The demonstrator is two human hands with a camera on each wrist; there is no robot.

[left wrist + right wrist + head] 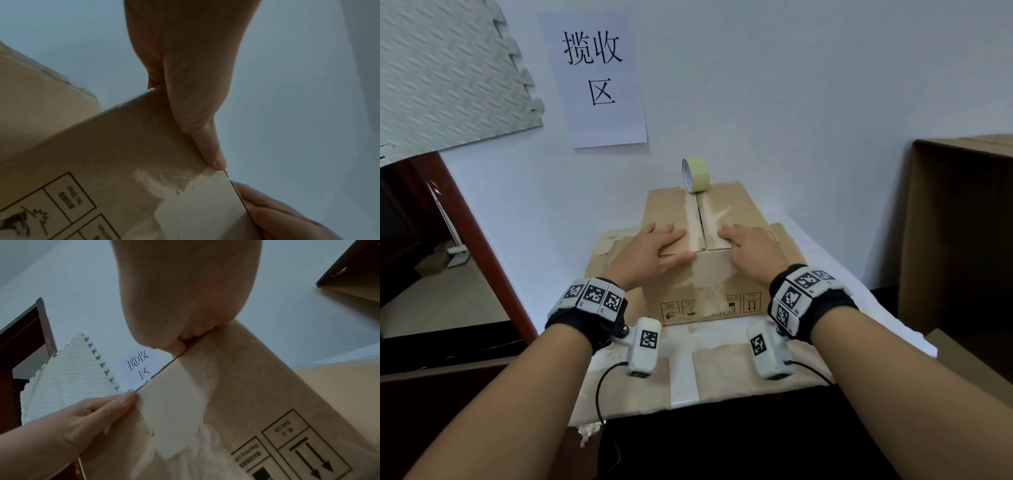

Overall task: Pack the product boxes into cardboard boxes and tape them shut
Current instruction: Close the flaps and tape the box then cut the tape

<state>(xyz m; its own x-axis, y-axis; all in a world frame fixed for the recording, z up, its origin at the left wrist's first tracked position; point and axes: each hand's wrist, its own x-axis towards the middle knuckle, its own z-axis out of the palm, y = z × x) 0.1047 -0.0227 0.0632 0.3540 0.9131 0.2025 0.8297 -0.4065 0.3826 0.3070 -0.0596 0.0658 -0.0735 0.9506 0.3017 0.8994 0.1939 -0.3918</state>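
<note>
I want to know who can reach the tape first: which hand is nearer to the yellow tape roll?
Neither clearly. The tape roll stands at the far edge of the carton, above its seam. The left hand and right hand press flat at the near edge, either side of the seam.

The counter [822, 246] is white and stands against the wall. A flattened sheet of cardboard [726, 373], with torn pale patches, lies directly on it and covers most of its top. On this sheet stands a closed cardboard box [702, 284], near the far side. A yellow roll of tape [695, 174] stands on the box's top.
</note>
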